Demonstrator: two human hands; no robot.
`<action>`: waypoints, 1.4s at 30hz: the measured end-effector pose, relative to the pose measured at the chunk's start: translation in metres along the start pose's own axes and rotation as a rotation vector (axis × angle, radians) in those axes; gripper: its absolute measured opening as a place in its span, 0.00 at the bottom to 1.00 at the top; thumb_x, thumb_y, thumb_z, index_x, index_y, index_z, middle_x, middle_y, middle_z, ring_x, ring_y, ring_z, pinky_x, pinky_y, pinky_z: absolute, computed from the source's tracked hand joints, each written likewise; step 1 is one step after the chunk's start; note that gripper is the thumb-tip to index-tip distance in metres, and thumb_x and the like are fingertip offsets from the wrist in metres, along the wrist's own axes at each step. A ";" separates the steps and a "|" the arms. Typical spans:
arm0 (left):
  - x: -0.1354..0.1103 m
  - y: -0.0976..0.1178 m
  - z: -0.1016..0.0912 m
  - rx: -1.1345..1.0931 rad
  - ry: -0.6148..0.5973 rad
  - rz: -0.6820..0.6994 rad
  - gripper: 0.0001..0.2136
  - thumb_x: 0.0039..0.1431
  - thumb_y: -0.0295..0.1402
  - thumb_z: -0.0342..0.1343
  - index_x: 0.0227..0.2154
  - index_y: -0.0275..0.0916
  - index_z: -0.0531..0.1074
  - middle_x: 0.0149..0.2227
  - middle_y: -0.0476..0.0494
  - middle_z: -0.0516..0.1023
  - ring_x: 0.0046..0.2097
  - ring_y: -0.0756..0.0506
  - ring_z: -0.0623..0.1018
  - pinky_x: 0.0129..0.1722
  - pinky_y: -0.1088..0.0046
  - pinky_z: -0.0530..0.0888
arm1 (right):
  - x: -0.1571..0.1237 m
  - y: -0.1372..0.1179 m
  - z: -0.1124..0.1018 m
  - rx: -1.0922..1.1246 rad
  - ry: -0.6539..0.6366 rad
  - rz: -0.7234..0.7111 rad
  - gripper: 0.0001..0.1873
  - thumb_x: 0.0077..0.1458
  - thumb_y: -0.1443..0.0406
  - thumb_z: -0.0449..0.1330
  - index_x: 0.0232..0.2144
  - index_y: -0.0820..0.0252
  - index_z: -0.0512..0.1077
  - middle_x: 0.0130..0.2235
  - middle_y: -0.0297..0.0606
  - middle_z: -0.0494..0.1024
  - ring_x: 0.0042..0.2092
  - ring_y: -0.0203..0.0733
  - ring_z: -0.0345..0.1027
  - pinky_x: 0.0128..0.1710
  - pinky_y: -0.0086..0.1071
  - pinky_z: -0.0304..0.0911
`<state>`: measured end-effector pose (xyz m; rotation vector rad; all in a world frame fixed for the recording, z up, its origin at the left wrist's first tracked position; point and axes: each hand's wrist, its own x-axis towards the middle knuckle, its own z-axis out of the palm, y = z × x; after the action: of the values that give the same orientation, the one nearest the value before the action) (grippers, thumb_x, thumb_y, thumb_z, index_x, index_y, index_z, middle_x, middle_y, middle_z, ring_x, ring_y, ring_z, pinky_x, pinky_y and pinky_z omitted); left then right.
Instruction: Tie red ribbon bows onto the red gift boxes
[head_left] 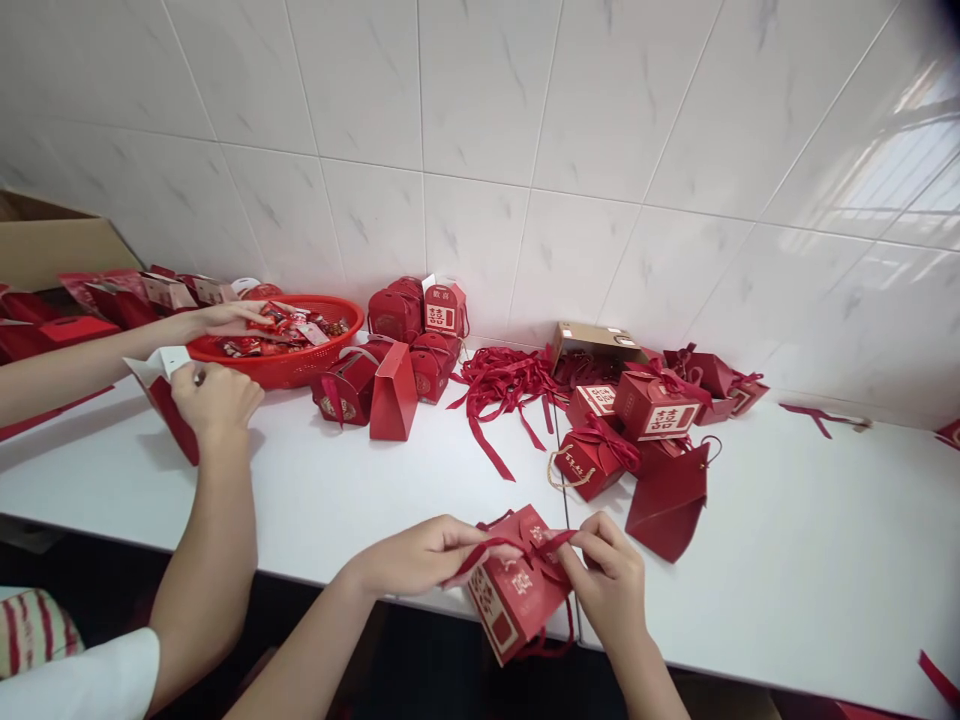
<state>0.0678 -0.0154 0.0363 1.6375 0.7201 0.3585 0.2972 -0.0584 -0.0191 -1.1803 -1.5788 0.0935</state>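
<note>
A small red gift box (516,598) with a white pattern sits at the near edge of the white table (787,560), tilted toward me. A red ribbon (487,550) runs across its top. My left hand (416,555) pinches the ribbon's left end. My right hand (611,580) pinches the ribbon at the box's right top corner. Both hands rest against the box.
A co-worker on the left holds an open red box (169,395) and reaches into a red basket (289,365) of sweets. Finished red boxes (409,345) stand by the tiled wall. Loose ribbons (506,385) and more boxes (652,420) lie mid-table. A cardboard carton (52,245) stands far left.
</note>
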 end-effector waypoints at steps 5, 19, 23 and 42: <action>0.007 -0.008 0.039 0.409 0.456 0.044 0.14 0.65 0.34 0.45 0.38 0.43 0.78 0.33 0.45 0.73 0.34 0.45 0.73 0.36 0.72 0.71 | -0.004 -0.016 0.010 0.156 -0.198 0.189 0.17 0.56 0.65 0.59 0.17 0.59 0.72 0.23 0.32 0.63 0.23 0.35 0.60 0.21 0.27 0.57; 0.006 -0.043 0.055 0.666 0.597 0.457 0.14 0.63 0.23 0.45 0.44 0.42 0.72 0.51 0.37 0.60 0.38 0.49 0.74 0.38 0.70 0.76 | 0.008 -0.025 0.009 0.426 -0.546 0.520 0.09 0.50 0.69 0.58 0.19 0.61 0.71 0.29 0.33 0.64 0.28 0.34 0.57 0.26 0.28 0.54; 0.001 -0.039 0.046 0.739 0.454 0.483 0.17 0.62 0.21 0.45 0.47 0.44 0.72 0.49 0.39 0.62 0.34 0.50 0.71 0.35 0.71 0.74 | 0.015 -0.022 0.003 0.452 -0.669 0.525 0.07 0.45 0.72 0.57 0.18 0.61 0.67 0.29 0.31 0.60 0.27 0.32 0.53 0.24 0.27 0.48; -0.002 -0.022 -0.001 0.627 0.458 0.457 0.06 0.48 0.21 0.56 0.25 0.38 0.71 0.45 0.44 0.72 0.41 0.47 0.73 0.41 0.72 0.71 | 0.024 -0.019 -0.010 0.182 -0.653 0.452 0.04 0.46 0.71 0.57 0.22 0.59 0.67 0.42 0.38 0.67 0.34 0.36 0.66 0.34 0.30 0.61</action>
<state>0.0598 -0.0147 0.0156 2.3606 0.8426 0.9272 0.2959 -0.0557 0.0127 -1.4216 -1.7643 0.9808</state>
